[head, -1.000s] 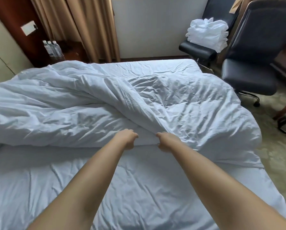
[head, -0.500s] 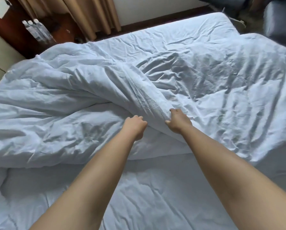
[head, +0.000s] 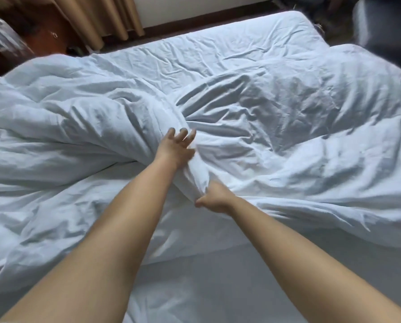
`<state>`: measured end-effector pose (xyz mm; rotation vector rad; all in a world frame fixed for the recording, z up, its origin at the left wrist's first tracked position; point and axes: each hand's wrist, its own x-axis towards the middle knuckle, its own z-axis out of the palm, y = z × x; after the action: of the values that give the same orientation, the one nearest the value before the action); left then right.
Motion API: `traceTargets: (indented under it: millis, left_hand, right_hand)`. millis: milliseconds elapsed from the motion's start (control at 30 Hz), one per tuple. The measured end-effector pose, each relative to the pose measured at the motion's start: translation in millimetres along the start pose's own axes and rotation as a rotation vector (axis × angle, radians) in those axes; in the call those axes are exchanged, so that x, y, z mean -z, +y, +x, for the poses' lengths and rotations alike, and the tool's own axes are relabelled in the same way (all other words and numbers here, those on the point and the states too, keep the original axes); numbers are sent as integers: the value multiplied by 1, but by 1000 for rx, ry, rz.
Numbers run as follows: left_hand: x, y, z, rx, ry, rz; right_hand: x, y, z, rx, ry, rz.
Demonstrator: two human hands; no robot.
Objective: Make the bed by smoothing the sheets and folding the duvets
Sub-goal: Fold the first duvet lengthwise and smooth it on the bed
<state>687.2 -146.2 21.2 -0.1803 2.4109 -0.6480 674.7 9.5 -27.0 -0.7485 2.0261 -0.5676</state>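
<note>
- Tan curtains [head: 101, 17] hang at your upper left.
- A dark chair [head: 386, 26] sits at your upper right.
- A dark wooden nightstand [head: 31, 40] stands far left.

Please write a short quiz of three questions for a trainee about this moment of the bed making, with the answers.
1. True or false: the right hand grips a fold of the white duvet.
2. How are the fingers of the left hand? A) curled into a fist, B) spread and straight on the duvet, C) hanging beside the bed.
3. Fill in: behind the far edge of the bed hang tan ____.

Key: 1 true. 2 B. 3 curtains.
</note>
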Motion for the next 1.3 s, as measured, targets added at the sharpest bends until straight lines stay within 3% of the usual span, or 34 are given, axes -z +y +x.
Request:
traceTargets:
  millis: [67,133,267,367,467,667,733,833,900,1000,1067,1167,1300]
  left_hand:
    - [-6,-6,0,-106,-91,225]
    - [-8,-8,-7,-119,-199,293]
    - [-24,-19,-27,81,-375,136]
    - [-55,-20,-52,124,-508,31]
    - [-84,6,-90,80,-585,-97]
    - [-142,98,-140,13,-726,-426]
    - [-157,122,-143,58,-676,-469]
    - [-165,126,-142,114,-464,-493]
    - [-165,119,-148,114,-272,-473]
    - [-172,116,-170,73,8,-353]
    - [-172,120,-186,102,177,-259]
    - [-180,126,-195,56,178,-391]
    - [-153,109,-222,63,254,-400]
  right_hand:
    - [-6,0,-3,18,-39,-179]
    - [-2,-3,-6,42,-9,-294]
    - [4,-11,-12,140,127,-480]
    - [-8,-15,-21,141,85,-575]
    - [-37,-10,-44,144,-34,-707]
    - [-96,32,-88,-52,-438,-757]
    - [-106,42,-92,-28,-348,-793]
    - [-116,47,-99,178,161,-790]
    - [-122,50,-109,258,371,-751]
    - [-145,63,-129,228,377,-673]
    - [-161,68,-144,120,193,-655]
    - [-174,70,-155,52,-26,-727]
    - [-151,39,-167,62,59,-731]
